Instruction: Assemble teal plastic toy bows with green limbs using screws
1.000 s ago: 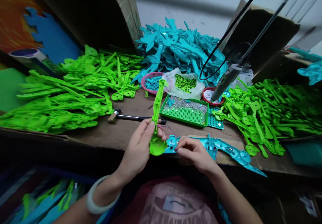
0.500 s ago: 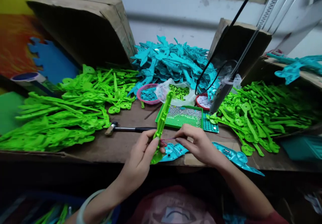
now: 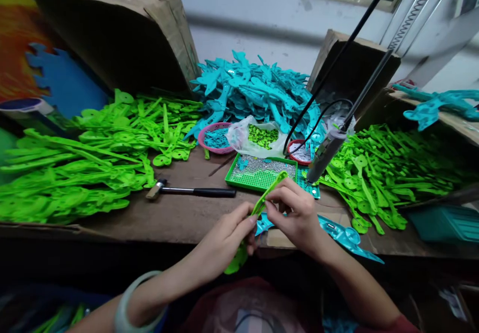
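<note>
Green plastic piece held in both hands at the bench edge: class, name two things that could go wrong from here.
1. The green plastic piece is pinched by the left hand and right hand beyond the bench edge; a slip might drop it.
2. The teal piece overhangs that edge and could be knocked off.

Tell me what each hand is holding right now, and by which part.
Both hands hold one green plastic piece. The left hand grips its lower stretch, above the round end; the right hand pinches it higher up, near the middle of the long arm.
</note>
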### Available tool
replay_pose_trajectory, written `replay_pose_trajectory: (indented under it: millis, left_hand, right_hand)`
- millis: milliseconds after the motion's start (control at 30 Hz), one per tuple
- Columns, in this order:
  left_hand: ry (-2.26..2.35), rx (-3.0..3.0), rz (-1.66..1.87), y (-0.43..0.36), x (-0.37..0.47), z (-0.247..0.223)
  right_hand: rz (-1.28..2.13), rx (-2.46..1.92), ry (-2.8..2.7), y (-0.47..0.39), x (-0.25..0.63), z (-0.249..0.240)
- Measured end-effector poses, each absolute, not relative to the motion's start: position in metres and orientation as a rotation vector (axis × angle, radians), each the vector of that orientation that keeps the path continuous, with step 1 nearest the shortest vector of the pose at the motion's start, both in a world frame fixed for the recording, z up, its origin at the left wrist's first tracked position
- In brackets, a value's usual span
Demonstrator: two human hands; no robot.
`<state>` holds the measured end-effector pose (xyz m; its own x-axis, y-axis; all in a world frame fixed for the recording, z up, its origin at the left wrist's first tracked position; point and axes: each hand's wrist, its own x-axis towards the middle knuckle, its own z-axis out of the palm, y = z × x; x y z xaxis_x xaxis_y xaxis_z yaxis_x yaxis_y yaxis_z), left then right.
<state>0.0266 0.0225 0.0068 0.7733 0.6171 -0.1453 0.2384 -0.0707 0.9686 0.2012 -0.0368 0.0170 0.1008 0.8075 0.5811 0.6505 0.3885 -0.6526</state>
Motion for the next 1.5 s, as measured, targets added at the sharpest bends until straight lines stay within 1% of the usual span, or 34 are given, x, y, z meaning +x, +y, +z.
replay_pose_trajectory:
  millis: [100, 233, 400, 500, 600, 700, 933, 1167, 1400, 1500]
  left_hand:
    - [0.717, 1.686, 0.436, 0.022, 0.032, 0.004]
    - [0.727, 1.73, 0.446, 0.017, 0.036, -0.002]
    - [0.7, 1.604, 0.329, 0.018, 0.042, -0.006]
    - [0.682, 1.673, 0.453, 0.019, 0.046, -0.008]
    - [0.718, 1.819, 0.611, 0.018, 0.049, -0.015]
    - [0.736, 1.932, 0.736, 0.014, 0.051, -0.025]
    - [0.861, 2.059, 0.876, 0.008, 0.057, -0.04]
    - [0.821, 2.121, 0.972, 0.002, 0.058, -0.05]
    - [0.797, 2.199, 1.034, -0.004, 0.061, -0.061]
    - [0.777, 2.221, 1.055, -0.005, 0.061, -0.061]
  right_hand:
    - [0.293, -1.41, -1.396, -0.042, 0.196, 0.01]
    - [0.399, -1.456, -1.238, -0.044, 0.194, 0.001]
    - [0.312, -1.423, -1.312, -0.047, 0.195, -0.011]
    - [0.301, -1.452, -1.31, -0.049, 0.194, -0.017]
    - [0.495, -1.513, -1.127, -0.05, 0.192, -0.022]
    - [0.684, -1.479, -0.922, -0.048, 0.187, -0.025]
    - [0.614, -1.458, -0.82, -0.044, 0.182, -0.028]
    - [0.755, -1.378, -0.821, -0.048, 0.186, -0.036]
    - [0.723, -1.35, -0.765, -0.048, 0.187, -0.032]
    - [0.76, -1.35, -0.74, -0.048, 0.189, -0.034]
